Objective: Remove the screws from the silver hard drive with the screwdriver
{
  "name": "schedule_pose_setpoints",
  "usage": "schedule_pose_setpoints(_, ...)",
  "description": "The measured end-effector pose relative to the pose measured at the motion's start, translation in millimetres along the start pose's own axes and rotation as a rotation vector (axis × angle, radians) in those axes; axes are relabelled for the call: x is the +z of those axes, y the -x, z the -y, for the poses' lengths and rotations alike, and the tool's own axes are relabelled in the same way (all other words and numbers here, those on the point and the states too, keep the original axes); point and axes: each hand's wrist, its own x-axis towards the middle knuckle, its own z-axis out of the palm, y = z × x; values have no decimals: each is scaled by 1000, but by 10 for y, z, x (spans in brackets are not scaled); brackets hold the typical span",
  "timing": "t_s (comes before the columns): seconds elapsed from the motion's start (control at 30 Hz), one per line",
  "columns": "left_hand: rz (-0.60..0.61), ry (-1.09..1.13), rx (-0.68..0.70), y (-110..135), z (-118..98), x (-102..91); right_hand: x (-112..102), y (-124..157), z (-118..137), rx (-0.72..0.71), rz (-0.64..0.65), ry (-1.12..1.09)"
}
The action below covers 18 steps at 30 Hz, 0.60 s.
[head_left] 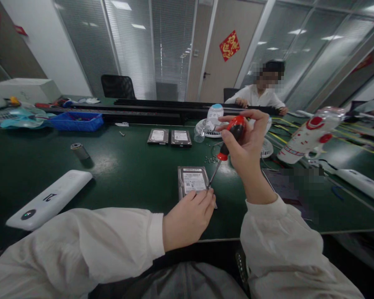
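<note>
A hard drive (191, 177) with a white label lies flat on the green table in front of me. My left hand (191, 216) rests over its lower part, fingers bent and close together, holding it against the tabletop. My right hand (247, 141) is closed around the red and black handle of a screwdriver (223, 154). The shaft slants down to the left, and its tip meets the drive's right edge beside my left fingertips. Whether a screw sits under the tip is hidden. Several small loose screws (211, 159) lie just beyond the drive.
Two more hard drives (158, 136) lie farther back. A white power bank (51, 199), a metal cylinder (80, 151) and a blue basket (77, 121) are on the left. Small fans (216, 114) and a red-and-white bottle (310, 135) stand right. Another person (257, 96) sits across the table.
</note>
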Motion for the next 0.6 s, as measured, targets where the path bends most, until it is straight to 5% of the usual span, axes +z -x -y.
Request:
schedule_pose_setpoints(0.17, -1, -5, -1, 4, -2, 1, -1, -4, -1, 7, 29, -165)
schedule_pose_setpoints(0.6, -3, -1, -1, 0, 0, 11, -23, 10, 22, 25, 57, -13)
